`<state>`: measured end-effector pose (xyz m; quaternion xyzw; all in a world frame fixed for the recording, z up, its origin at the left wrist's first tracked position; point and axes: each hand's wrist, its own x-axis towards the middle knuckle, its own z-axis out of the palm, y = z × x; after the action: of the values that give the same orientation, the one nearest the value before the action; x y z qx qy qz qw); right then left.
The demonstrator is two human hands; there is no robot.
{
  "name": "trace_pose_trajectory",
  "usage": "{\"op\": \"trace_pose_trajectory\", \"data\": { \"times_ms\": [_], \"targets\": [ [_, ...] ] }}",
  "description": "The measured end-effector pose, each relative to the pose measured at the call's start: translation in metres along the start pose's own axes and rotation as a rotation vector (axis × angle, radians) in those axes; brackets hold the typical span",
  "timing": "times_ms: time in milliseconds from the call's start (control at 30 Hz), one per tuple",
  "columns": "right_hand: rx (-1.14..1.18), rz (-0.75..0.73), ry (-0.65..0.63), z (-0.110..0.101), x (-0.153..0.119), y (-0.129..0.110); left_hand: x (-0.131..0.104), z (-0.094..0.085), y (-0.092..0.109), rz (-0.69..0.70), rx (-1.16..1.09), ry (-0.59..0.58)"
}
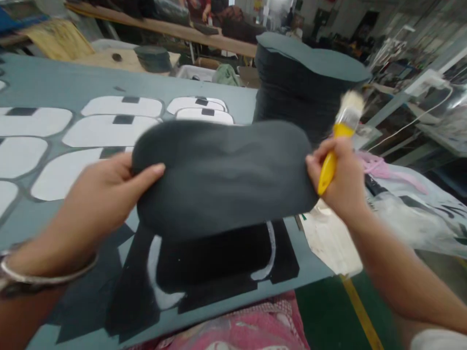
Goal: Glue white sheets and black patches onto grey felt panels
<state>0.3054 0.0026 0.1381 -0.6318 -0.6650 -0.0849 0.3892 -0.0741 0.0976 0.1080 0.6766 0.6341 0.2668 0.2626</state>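
A dark grey rounded panel (226, 180) of thin flexible sheet is held up in front of me by both ends. My left hand (105, 189) pinches its left end, thumb on top. With my right hand (339, 175) I grip its right edge and also a yellow-handled paintbrush (339, 131), pale bristles pointing up. Below the panel lie black sheets (219, 272) with curved whitish smears on them. A tall stack of dark panels (292, 82) of similar look stands behind, to the right.
White rounded pieces (109, 131) with dark tabs lie in rows on the grey-blue table (233, 97) at left. Right of the black sheets is a pale flat piece (332, 238); further right are clear plastic (412, 218) and pink cloth (390, 170). Another person's hand (206, 12) shows far back.
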Motion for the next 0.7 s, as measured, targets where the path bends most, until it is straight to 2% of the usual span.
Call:
{"op": "trace_pose_trajectory", "data": {
  "times_ms": [100,133,167,233,333,533,700],
  "targets": [
    [0.010,0.157,-0.251,0.051,-0.104,0.003,-0.038,0.037,-0.080,-0.183,-0.006,-0.266],
    [-0.008,0.159,-0.355,0.067,-0.133,0.006,-0.049,0.050,-0.101,-0.182,0.051,-0.312],
    [-0.049,0.145,-0.447,0.081,-0.158,0.010,-0.058,0.062,-0.118,-0.151,0.119,-0.341],
    [-0.178,0.128,-0.554,0.101,-0.193,0.015,-0.071,0.079,-0.138,-0.100,0.257,-0.368],
    [-0.333,0.110,-0.576,0.112,-0.208,0.020,-0.073,0.089,-0.141,-0.097,0.428,-0.355],
    [-0.405,0.110,-0.580,0.112,-0.192,0.026,-0.055,0.086,-0.127,-0.130,0.571,-0.356],
    [-0.420,0.124,-0.606,0.120,-0.191,0.023,-0.049,0.087,-0.125,-0.163,0.587,-0.381]
  ]
}}
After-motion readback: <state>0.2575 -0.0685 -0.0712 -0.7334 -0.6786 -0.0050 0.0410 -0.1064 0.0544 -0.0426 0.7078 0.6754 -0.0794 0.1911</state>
